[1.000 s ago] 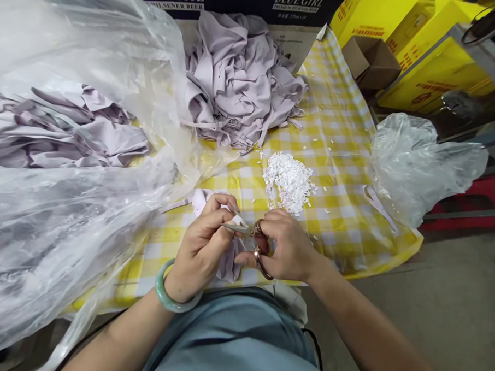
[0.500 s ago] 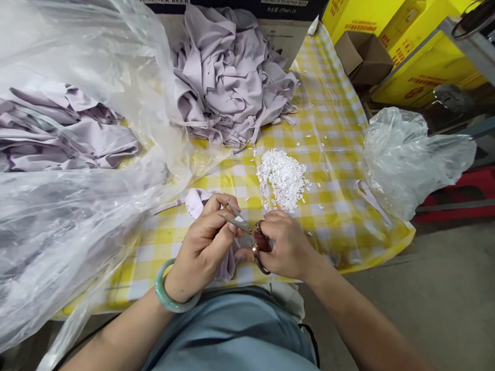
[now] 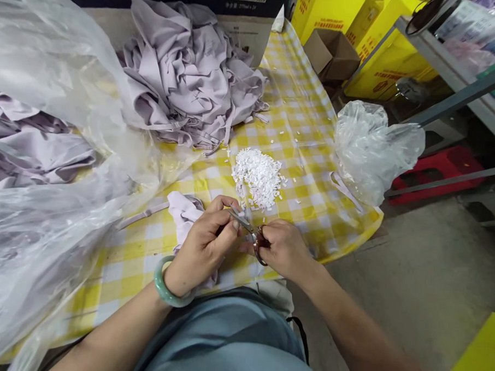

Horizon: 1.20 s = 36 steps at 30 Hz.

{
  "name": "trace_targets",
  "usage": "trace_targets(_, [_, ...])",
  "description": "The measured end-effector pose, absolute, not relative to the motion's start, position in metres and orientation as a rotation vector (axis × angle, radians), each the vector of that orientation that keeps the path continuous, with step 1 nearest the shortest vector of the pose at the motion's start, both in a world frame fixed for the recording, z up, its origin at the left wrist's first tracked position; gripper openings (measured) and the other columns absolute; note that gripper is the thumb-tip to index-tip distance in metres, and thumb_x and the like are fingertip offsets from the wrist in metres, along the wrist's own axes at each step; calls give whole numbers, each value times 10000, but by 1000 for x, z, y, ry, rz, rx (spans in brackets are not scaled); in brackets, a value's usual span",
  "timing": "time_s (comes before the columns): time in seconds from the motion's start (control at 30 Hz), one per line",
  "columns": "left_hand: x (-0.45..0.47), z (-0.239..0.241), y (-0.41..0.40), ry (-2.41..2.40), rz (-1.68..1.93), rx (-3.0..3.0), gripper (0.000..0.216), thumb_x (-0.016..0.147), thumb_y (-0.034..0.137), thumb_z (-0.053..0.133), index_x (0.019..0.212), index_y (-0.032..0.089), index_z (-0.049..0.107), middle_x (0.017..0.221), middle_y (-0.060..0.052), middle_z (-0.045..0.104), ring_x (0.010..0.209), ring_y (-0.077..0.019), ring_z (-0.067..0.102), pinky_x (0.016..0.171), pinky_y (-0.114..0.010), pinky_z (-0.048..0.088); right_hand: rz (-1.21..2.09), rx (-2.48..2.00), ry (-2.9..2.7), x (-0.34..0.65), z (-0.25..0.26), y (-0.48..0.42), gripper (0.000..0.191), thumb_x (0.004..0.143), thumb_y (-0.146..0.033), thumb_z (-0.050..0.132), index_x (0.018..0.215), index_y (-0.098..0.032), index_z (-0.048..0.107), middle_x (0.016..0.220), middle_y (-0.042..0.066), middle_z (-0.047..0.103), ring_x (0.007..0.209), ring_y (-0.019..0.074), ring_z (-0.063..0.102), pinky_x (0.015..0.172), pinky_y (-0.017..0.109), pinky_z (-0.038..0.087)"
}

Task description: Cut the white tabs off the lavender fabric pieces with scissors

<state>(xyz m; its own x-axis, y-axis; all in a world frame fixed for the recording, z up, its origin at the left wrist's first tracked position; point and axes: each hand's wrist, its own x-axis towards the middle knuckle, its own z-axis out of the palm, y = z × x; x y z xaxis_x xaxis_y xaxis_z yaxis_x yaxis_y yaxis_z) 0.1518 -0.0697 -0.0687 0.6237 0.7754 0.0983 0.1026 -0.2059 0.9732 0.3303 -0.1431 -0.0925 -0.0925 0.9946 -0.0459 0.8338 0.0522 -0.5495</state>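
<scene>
My right hand (image 3: 286, 247) has its fingers through the handles of a pair of scissors (image 3: 249, 227). Their blades point left, up against the fingertips of my left hand (image 3: 206, 244). That hand, with a green bangle (image 3: 161, 288) at the wrist, is closed in a pinch on a lilac garment (image 3: 183, 213). Part of the garment lies on the table beside and under the hand, and a thin strap trails left. A small white bit shows at the pinch, partly hidden by fingers and blades. Just beyond my hands lies a heap of small white snippets (image 3: 258, 178).
A large pile of lilac garments (image 3: 195, 74) rests against a beer carton (image 3: 243, 5) at the back. Clear plastic sheeting (image 3: 65, 216) with more garments covers the left. A crumpled plastic bag (image 3: 370, 150) and a loose strap (image 3: 345, 192) lie right on the checked tablecloth (image 3: 314, 150).
The view has turned right, so the table things appear further left. The scissor blades, spread apart before, are now closer together at my left fingertips. Both hands keep their holds.
</scene>
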Motion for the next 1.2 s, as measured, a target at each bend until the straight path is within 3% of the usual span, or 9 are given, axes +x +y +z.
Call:
trace_targets(0.17, [149, -71, -68, 736, 706, 1648, 284, 971, 181, 437, 723, 171, 574, 931, -49, 517, 963, -162, 492, 843, -251, 411, 698, -1800, -1854, 331, -91, -141, 470, 823, -495, 673, 540, -210, 429, 514, -13, 526, 540, 131, 477, 593, 268, 342])
trace_targets(0.4, [135, -57, -67, 796, 688, 1683, 312, 976, 203, 412, 694, 169, 540, 912, -58, 520, 902, -166, 518, 807, -281, 432, 898, -1860, -1496, 341, -79, -136, 323, 812, -510, 645, 747, -207, 555, 671, -6, 612, 611, 140, 576, 605, 247, 449])
trace_targets(0.53, [101, -41, -82, 748, 354, 2066, 291, 985, 222, 413, 714, 182, 510, 819, -43, 541, 764, -172, 520, 716, -318, 438, 674, -2052, -1614, 357, -77, -136, 337, 785, -514, 665, 681, -221, 534, 621, 4, 608, 613, 177, 590, 600, 282, 443])
trace_targets(0.67, [65, -56, -94, 1114, 309, 2502, 269, 876, 420, 647, 958, 173, 580, 1244, -178, 583, 1140, -358, 529, 936, -528, 423, 526, -2092, -1676, 355, -78, -125, 279, 733, -456, 738, 722, -236, 565, 669, 21, 660, 682, 223, 636, 620, 310, 454])
trace_targets(0.73, [56, -72, -90, 1251, 306, 2581, 603, 787, 445, 741, 1271, 170, 510, 1519, -228, 373, 1361, -436, 366, 1065, -619, 329, 721, -1907, -1657, 336, -78, -111, 273, 744, -438, 746, 862, -248, 590, 808, 27, 705, 765, 218, 667, 684, 313, 498])
trace_targets(0.8, [52, -89, -80, 1316, 244, 2576, 852, 756, 422, 762, 1468, 202, 350, 1599, -216, 258, 1434, -444, 282, 1113, -642, 283, 862, -1739, -1695, 305, -80, -93, 424, 700, -413, 791, 1026, -252, 572, 1004, 53, 704, 910, 235, 670, 795, 340, 521])
trace_targets(0.9, [49, -104, -64, 1345, 288, 2456, 784, 808, 385, 695, 1490, 217, 347, 1479, -194, 454, 1349, -391, 439, 1081, -578, 384, 922, -1595, -1848, 256, -84, -73, 678, 596, -312, 859, 1167, -215, 506, 1151, 110, 650, 1084, 288, 608, 936, 410, 486])
trace_targets(1.1, [50, -91, -53, 1149, 465, 2118, 330, 832, 140, 595, 1146, 228, 645, 1076, -70, 663, 973, -211, 661, 872, -321, 543, 1291, -1402, -1676, 223, -89, -73, 392, 696, -170, 720, 999, -249, 485, 920, 2, 626, 798, 181, 624, 707, 302, 515])
trace_targets(1.2, [66, -55, -29, 1209, 675, 2129, 221, 800, 78, 577, 950, 201, 681, 881, -22, 655, 802, -165, 663, 726, -252, 549, 1419, -1136, -1408, 234, -67, -50, 381, 738, -215, 715, 1011, -266, 454, 964, -4, 632, 849, 167, 648, 769, 300, 539])
